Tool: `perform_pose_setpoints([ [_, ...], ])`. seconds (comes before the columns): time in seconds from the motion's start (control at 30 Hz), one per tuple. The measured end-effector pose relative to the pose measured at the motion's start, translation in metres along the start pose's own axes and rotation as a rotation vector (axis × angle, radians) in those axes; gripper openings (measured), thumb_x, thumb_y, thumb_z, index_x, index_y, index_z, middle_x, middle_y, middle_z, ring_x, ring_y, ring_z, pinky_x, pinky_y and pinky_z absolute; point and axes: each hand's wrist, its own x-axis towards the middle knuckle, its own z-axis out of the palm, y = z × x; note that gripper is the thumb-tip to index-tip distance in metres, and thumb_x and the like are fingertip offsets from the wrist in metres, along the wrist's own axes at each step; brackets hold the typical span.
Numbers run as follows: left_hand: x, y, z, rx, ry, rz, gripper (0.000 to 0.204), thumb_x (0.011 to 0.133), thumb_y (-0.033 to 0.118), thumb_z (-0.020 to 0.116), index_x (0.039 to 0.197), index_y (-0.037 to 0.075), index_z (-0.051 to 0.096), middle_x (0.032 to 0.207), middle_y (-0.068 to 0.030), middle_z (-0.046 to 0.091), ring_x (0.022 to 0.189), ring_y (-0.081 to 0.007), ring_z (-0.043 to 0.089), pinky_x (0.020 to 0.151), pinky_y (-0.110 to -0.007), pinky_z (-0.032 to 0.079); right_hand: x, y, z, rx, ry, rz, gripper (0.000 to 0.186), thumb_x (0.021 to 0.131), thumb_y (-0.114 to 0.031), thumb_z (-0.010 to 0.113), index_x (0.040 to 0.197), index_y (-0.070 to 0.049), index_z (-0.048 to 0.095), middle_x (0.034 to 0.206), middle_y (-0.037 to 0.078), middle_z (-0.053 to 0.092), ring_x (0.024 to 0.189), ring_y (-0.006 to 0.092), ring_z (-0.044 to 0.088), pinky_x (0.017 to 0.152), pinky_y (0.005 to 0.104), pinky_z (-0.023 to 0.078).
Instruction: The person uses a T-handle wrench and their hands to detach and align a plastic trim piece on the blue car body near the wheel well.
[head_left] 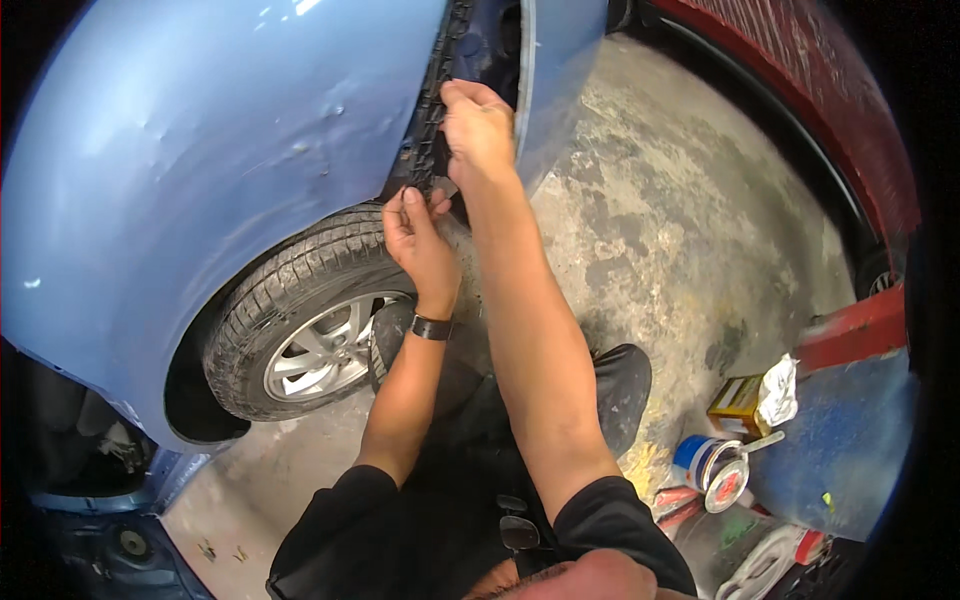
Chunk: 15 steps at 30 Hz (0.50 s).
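A blue car's dented fender fills the upper left above a tyre with a silver alloy wheel. Along the fender's rear edge runs a black ribbed strip, beside a gap and a second blue panel. My right hand grips the strip with bent fingers. Below it, my left hand, wearing a dark wristband, pinches the strip's lower end. A small piece by my left fingertips is too small to make out.
A red car borders the right. At lower right sit a yellow can with crumpled paper, a blue-and-white tin, a blue board and other supplies. My dark shoe rests on the stained concrete floor.
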Motion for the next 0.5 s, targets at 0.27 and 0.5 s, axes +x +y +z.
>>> perform_pose_setpoints([
  [0.27, -0.016, 0.016, 0.013, 0.096, -0.049, 0.030, 0.022, 0.105, 0.024, 0.055, 0.113, 0.003, 0.052, 0.100, -0.0058, 0.062, 0.088, -0.0161, 0.069, 0.078, -0.029, 0.056, -0.011, -0.021, 0.005, 0.116, -0.019, 0.176, 0.033, 0.094, -0.021, 0.061, 0.115, 0.004, 0.064, 0.106, 0.019, 0.067, 0.099, 0.0259, 0.061, 0.090, 0.0408, 0.049],
  [0.5, -0.021, 0.012, 0.016, -0.011, 0.000, -0.023, 0.020, 0.105, 0.020, 0.057, 0.114, 0.003, 0.052, 0.100, -0.0040, 0.059, 0.090, -0.0147, 0.067, 0.077, -0.028, 0.055, -0.012, -0.027, -0.003, 0.195, -0.096, 0.212, 0.042, 0.095, -0.021, 0.061, 0.125, 0.008, 0.061, 0.118, 0.023, 0.066, 0.108, 0.0294, 0.061, 0.094, 0.0391, 0.048],
])
